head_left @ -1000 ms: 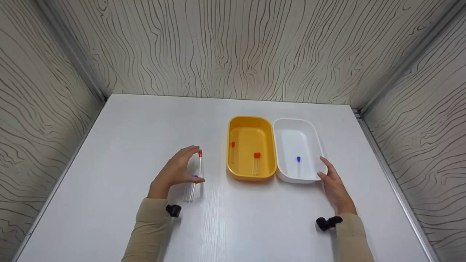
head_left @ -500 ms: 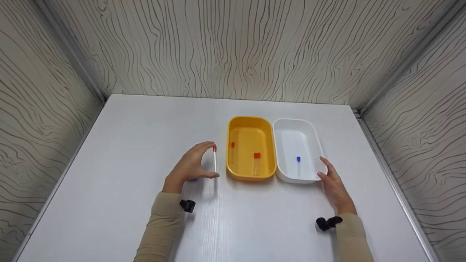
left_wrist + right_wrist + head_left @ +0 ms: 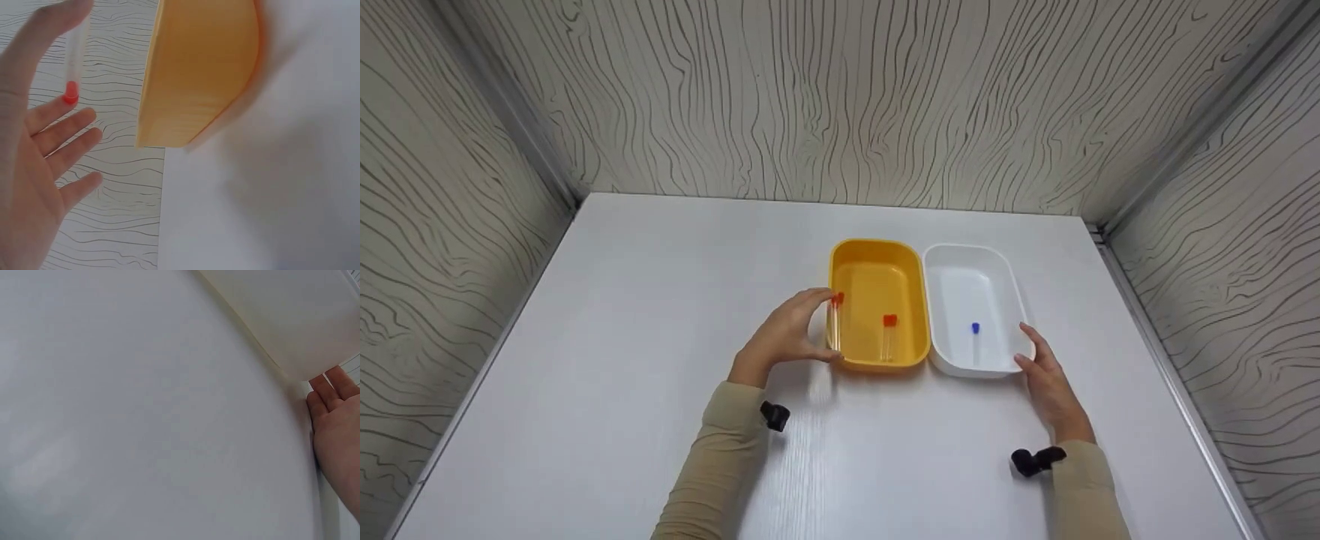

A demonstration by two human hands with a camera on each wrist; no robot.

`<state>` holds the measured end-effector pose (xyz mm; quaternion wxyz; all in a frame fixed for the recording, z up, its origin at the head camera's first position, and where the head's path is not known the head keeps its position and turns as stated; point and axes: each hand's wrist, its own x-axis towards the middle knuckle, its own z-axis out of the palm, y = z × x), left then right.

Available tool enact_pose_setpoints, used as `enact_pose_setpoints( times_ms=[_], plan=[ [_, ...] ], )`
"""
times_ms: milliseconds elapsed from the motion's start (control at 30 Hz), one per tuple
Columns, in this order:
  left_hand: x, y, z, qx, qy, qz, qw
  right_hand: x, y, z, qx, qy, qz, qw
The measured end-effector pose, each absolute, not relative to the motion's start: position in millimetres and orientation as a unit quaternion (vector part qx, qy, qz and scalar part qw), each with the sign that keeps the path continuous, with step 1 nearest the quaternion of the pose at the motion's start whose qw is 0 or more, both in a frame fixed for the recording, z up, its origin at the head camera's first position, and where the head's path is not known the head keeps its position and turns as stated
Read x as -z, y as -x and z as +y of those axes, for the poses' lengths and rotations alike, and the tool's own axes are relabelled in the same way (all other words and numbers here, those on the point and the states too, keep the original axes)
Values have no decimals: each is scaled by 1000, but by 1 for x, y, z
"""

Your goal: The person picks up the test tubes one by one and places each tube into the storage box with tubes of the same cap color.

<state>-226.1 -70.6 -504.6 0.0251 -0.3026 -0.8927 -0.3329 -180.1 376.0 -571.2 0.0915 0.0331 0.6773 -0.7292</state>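
Observation:
My left hand (image 3: 786, 334) pinches a test tube (image 3: 835, 326) with a red cap, thumb at the clear end and a fingertip at the cap. Held upright in the head view, it overlaps the left rim of a yellow bin (image 3: 877, 277). In the left wrist view the tube's red cap (image 3: 71, 93) shows beside that bin's wall (image 3: 197, 73); the other fingers are spread. Inside the bin lie red-capped tubes (image 3: 889, 321). With thumb and fingers, my right hand (image 3: 1054, 390) holds the near right corner of a white bin (image 3: 966, 274), where one blue-capped tube (image 3: 976, 328) lies.
The two bins stand side by side on a white table (image 3: 682, 255). Patterned walls (image 3: 840, 97) enclose it at the back and both sides. The left hand and sleeve (image 3: 716, 450) cover the spot where blue-capped tubes lay. Each wrist wears a small black camera (image 3: 775, 415).
My left hand has carried the red-capped test tube rightward from beside the blue-capped tubes to the yellow bin's left rim. The right hand keeps its place at the white bin.

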Motion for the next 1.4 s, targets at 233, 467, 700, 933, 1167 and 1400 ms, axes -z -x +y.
enact_pose_setpoints(
  times_ms=[233,467,700,933,1167,1400],
  plan=[
    [504,232,-52,323,308,-895,8,570,180,373,721,-41,686,89],
    [502,241,-37,306,312,-899,-24,568,181,373,654,-28,755,41],
    [502,250,-25,295,288,-909,-70,566,181,374,626,-32,778,41],
    [505,259,-15,259,313,-912,-64,571,179,375,651,-23,756,68],
    [511,259,-7,255,288,-917,-102,573,179,377,656,-19,750,77],
    [515,259,3,228,283,-924,-116,573,179,376,664,-21,744,75]
  ],
)
